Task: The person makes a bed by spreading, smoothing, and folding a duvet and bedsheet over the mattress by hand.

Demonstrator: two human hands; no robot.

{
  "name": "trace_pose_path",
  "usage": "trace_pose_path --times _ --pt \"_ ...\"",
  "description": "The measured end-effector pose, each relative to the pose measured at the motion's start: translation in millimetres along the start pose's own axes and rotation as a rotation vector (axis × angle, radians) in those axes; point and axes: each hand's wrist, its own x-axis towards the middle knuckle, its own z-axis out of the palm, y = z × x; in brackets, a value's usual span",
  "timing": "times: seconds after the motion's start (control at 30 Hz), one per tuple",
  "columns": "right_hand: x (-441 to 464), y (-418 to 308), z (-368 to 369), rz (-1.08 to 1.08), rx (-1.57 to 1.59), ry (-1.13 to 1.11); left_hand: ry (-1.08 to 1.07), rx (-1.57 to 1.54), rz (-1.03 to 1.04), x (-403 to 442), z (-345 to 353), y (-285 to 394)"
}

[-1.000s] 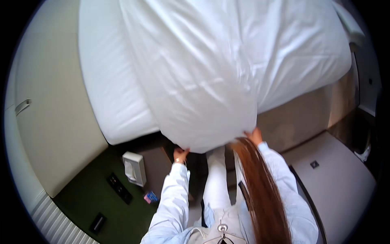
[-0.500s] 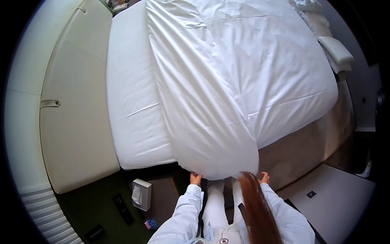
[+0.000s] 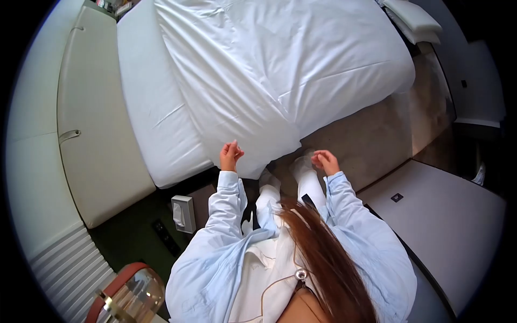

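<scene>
A white duvet cover [image 3: 237, 81] lies creased across the bed, its near corner hanging over the edge. Above that hanging part is my left hand [image 3: 230, 155], fingers curled together and nothing visible in them. My right hand [image 3: 326, 161] is to the right of the corner, off the fabric, with its fingers curled in and nothing seen between them. At the left, the white mattress [image 3: 153, 113] shows beside the cover.
A padded headboard [image 3: 99, 118] borders the bed on the left. A tissue box [image 3: 183, 214] sits on the bedside surface. White pillows [image 3: 413, 16] are at the upper right. A grey bench-like surface [image 3: 441, 226] is at lower right, a glass lamp [image 3: 142, 290] at lower left.
Both hands have come off the duvet's near edge and are raised, fingers curled. The duvet corner now hangs loose. The camera view has shifted, and the lamp has come into view.
</scene>
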Motion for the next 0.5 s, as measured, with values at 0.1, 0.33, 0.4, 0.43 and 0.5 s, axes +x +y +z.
trace_pose_path --times 0.1,0.33,0.4,0.43,0.5 --pt "-1.1 -47.5 -30.8 -0.105 -0.015 0.074 -0.080 -0.139 0.115 -8.9 41.5 23.5" --pt "-31.6 -95.8 -180.6 -0.397 0.013 0.184 -0.106 0.019 0.215 -47.7 215.0 43.2" --pt "-51.2 -114.7 -219.9 -0.403 0.096 0.318 -0.278 0.024 0.147 -68.2 275.0 44.9" --pt "-64.5 -114.1 -234.9 -0.345 0.162 0.405 -0.334 0.059 0.136 -68.7 298.6 40.6" --pt "-82.2 -119.0 -271.7 -0.367 0.221 0.485 -0.418 0.094 0.114 -72.4 350.3 28.2"
